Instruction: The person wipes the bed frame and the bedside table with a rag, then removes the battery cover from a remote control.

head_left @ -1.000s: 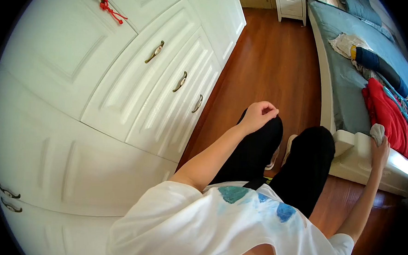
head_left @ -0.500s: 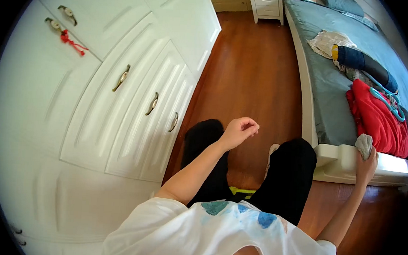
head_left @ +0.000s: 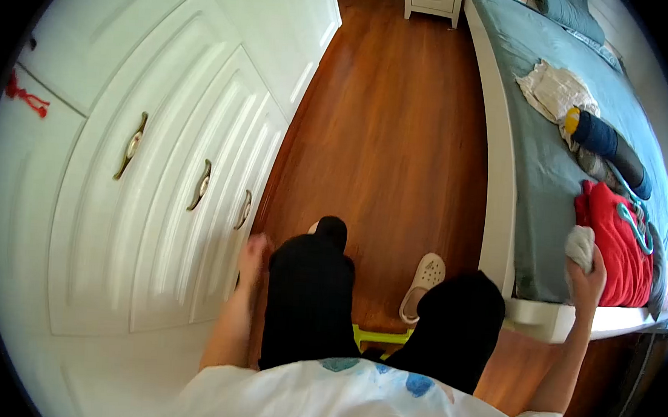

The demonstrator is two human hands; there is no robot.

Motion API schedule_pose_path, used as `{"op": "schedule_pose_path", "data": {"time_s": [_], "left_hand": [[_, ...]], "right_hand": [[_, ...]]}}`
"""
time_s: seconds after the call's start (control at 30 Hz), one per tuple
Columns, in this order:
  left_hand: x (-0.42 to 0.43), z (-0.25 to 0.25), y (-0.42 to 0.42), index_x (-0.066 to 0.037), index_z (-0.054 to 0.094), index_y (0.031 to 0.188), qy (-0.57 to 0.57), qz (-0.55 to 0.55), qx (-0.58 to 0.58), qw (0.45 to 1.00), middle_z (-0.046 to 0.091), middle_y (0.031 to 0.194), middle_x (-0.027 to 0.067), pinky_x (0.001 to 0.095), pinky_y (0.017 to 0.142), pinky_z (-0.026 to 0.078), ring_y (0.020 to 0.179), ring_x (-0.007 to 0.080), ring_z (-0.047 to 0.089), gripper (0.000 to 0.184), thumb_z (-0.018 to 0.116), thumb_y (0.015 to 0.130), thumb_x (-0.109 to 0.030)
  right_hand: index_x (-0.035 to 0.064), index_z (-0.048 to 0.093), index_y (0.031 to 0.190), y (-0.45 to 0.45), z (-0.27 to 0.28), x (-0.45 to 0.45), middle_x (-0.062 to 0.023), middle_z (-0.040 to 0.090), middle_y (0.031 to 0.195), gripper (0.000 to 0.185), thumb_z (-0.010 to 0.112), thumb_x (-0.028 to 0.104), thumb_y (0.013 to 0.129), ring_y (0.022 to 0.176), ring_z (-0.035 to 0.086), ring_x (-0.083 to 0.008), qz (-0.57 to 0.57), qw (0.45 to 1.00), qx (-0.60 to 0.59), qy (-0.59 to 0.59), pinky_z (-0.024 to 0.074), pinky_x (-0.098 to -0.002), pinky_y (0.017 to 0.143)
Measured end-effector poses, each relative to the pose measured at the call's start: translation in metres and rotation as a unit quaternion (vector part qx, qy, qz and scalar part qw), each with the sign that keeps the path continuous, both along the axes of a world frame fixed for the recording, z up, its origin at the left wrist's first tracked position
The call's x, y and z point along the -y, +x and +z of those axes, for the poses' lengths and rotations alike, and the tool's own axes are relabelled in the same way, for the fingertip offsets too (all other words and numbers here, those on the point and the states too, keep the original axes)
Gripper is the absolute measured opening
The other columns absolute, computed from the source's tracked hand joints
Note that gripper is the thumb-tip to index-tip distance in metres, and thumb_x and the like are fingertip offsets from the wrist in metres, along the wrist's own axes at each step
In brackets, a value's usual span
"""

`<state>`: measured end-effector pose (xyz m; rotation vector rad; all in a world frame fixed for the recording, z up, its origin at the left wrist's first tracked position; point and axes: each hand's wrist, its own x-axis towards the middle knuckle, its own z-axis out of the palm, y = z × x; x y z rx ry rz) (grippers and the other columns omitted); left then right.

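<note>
My right hand (head_left: 589,281) is closed around a bunched light grey sock (head_left: 580,248) at the bed's near corner, just left of a folded red garment (head_left: 617,250). Blurred by motion, my left hand (head_left: 254,256) hangs beside my knee, close to the front of the white cabinet (head_left: 166,237) and below its rightmost handle (head_left: 244,210). Its fingers cannot be made out clearly. A light blue hanger (head_left: 635,228) lies on the red garment.
On the bed (head_left: 532,241) are a cream cloth (head_left: 555,88) and a dark blue rolled garment (head_left: 613,151). A white nightstand (head_left: 433,0) stands at the far end of the wooden floor (head_left: 383,128). My feet wear pale clogs (head_left: 426,281); a yellow-green seat (head_left: 380,337) is beneath me.
My left hand has swung left and down from in front of me to the cabinet side. My right hand still holds the sock by the bed. The view has shifted, showing my clog.
</note>
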<state>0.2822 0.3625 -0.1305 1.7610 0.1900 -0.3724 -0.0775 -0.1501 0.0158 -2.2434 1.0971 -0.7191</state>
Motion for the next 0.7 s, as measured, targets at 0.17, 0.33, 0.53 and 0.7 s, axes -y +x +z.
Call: {"op": "schedule_pose_path", "data": {"time_s": [0.17, 0.33, 0.53, 0.7], "left_hand": [[-0.054, -0.163, -0.076, -0.007, 0.058, 0.079, 0.233, -0.149, -0.150, 0.949, 0.056, 0.076, 0.0050, 0.0257, 0.063, 0.043, 0.068, 0.0122, 0.051, 0.030, 0.052, 0.095, -0.031], [-0.036, -0.200, -0.103, -0.006, 0.058, 0.081, 0.205, -0.087, -0.271, 0.936, 0.057, 0.077, 0.0049, 0.0257, 0.064, 0.043, 0.069, 0.0122, 0.052, 0.028, 0.053, 0.095, -0.030], [-0.020, -0.215, -0.084, -0.006, 0.059, 0.084, 0.198, -0.079, -0.308, 0.927, 0.057, 0.079, 0.0048, 0.0257, 0.065, 0.043, 0.071, 0.0122, 0.052, 0.026, 0.053, 0.095, -0.030], [-0.012, -0.215, -0.068, -0.006, 0.059, 0.086, 0.195, -0.077, -0.323, 0.923, 0.058, 0.080, 0.0048, 0.0256, 0.066, 0.044, 0.072, 0.0121, 0.053, 0.025, 0.053, 0.095, -0.029]], "right_hand": [[-0.0026, 0.060, 0.113, 0.128, -0.016, 0.030, -0.0107, 0.066, 0.101, 0.047, 0.070, 0.010, 0.069, 0.092, 0.061, -0.0173, 0.113, 0.989, -0.063, -0.064, 0.0473, -0.0298, 0.083], [-0.0024, 0.061, 0.109, 0.214, -0.051, 0.057, -0.0148, 0.065, 0.098, 0.049, 0.073, 0.016, 0.065, 0.091, 0.063, -0.0260, 0.104, 0.989, -0.079, -0.071, 0.0471, -0.0330, 0.084], [-0.0001, 0.061, 0.110, 0.251, -0.087, 0.075, -0.0174, 0.062, 0.103, 0.050, 0.073, 0.015, 0.064, 0.094, 0.061, -0.0308, 0.070, 0.988, -0.087, -0.108, 0.0465, -0.0368, 0.085], [0.0008, 0.062, 0.106, 0.259, -0.089, 0.058, -0.0154, 0.062, 0.101, 0.045, 0.071, 0.008, 0.062, 0.096, 0.060, -0.0318, 0.099, 0.972, -0.140, -0.163, 0.0465, -0.0363, 0.086]]}}
